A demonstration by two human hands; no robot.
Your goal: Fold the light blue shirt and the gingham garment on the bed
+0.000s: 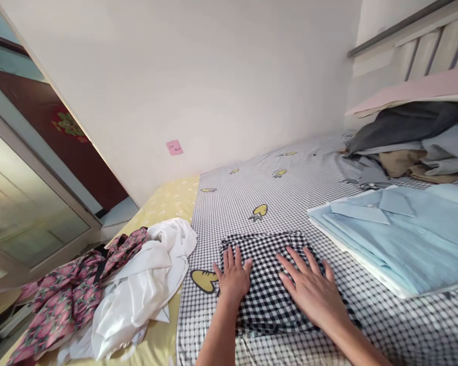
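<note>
A black-and-white checked cloth (269,284), folded into a rough rectangle, lies on the bed's checked sheet (236,198). My left hand (234,274) rests on its left edge with the fingers spread. Palm down on the right part of the cloth is my right hand (313,287), its fingers also apart. Neither hand grips anything. To the right, a stack of folded light blue shirts (416,229) sits beside the cloth, with a collar showing on top.
White garments (145,279) and a pink floral garment (72,290) lie crumpled at the left on the yellow bedding. Grey and brown clothes (412,137) are heaped at the back right. A white wall (229,81) stands behind the bed.
</note>
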